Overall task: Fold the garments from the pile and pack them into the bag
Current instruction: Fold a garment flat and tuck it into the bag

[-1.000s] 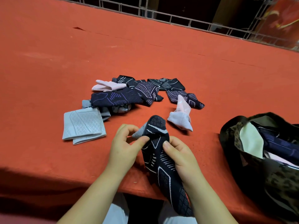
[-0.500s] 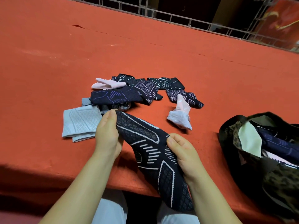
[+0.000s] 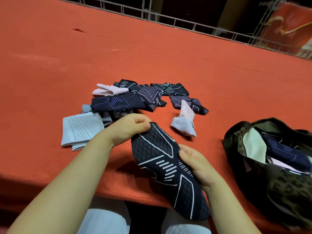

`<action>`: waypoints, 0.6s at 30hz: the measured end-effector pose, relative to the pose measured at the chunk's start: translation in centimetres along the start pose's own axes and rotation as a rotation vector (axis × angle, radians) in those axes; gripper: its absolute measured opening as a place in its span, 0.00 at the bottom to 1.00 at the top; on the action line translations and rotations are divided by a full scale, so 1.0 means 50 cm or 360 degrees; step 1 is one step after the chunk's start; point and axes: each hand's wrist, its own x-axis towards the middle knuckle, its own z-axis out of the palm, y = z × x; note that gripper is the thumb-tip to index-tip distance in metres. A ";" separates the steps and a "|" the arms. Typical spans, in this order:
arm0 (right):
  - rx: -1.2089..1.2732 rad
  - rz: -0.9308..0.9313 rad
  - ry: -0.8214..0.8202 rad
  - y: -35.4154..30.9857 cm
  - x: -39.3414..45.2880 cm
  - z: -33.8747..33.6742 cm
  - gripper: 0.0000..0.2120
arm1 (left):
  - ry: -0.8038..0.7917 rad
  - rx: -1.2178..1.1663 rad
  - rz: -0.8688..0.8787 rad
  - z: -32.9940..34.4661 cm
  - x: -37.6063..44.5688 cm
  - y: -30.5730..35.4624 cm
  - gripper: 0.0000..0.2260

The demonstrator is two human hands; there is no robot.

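Note:
A dark navy sock with white line patterns [image 3: 162, 159] stretches from the table's near edge down toward my lap. My left hand [image 3: 128, 129] pinches its upper end, fingers curled on the fabric. My right hand [image 3: 194, 159] grips its right edge at the middle. Behind them lies the pile of socks [image 3: 135, 100]: dark patterned ones, a pale pink one [image 3: 108, 90] and a folded light grey one [image 3: 81, 130]. A pink-white sock [image 3: 184, 122] lies apart at the right. The camouflage bag [image 3: 276, 188] stands open at the right with folded pieces inside.
The red-orange table [image 3: 168, 61] runs wide to the left and back. A metal wire railing [image 3: 185, 22] borders its far edge. My light trousers [image 3: 104, 220] show below the near edge.
The sock was bunched between both hands, then pulled out long. My left hand has since come back rightward with the sock's upper end, while my right hand keeps its grip at the middle.

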 end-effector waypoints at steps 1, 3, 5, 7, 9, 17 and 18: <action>-0.0067 0.0020 0.0024 -0.012 0.008 0.005 0.35 | -0.0072 0.0027 0.0041 0.004 0.000 0.005 0.11; -0.0204 0.0036 0.0124 -0.038 0.023 0.011 0.35 | -0.0140 0.0067 0.0103 0.011 0.002 0.020 0.05; -0.0308 0.0038 0.0052 -0.062 0.040 -0.008 0.30 | -0.0121 0.0110 0.0144 0.016 0.007 0.041 0.03; -0.0245 -0.0056 0.0016 -0.086 0.048 0.007 0.23 | -0.0098 0.0216 0.0192 0.022 0.014 0.064 0.01; -0.0303 -0.0110 -0.0081 -0.110 0.049 0.028 0.26 | -0.0060 0.0351 0.0249 0.024 0.021 0.095 0.03; -0.0296 -0.0454 -0.0127 -0.225 0.058 0.040 0.06 | 0.0316 0.0260 0.0444 0.004 0.042 0.158 0.18; -0.0265 -0.0479 -0.0138 -0.233 0.060 0.042 0.06 | 0.0266 0.0195 0.0394 -0.002 0.042 0.152 0.23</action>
